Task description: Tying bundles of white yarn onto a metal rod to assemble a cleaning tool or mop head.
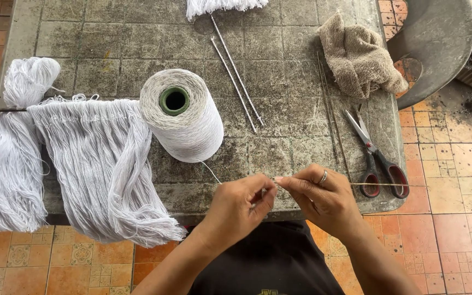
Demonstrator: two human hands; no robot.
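Worn stone table (296,43) at frame centre: left hand (239,205) and right hand (320,196) pinch white thread (210,171) from the cone (184,114) onto a thin rod (378,184), best kept taut.

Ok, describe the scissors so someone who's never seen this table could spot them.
Start at the grey stone table and go to its right edge, below the crumpled beige cloth. The scissors lie there, closed, near the right hand: the only thing with dark red-lined handles.
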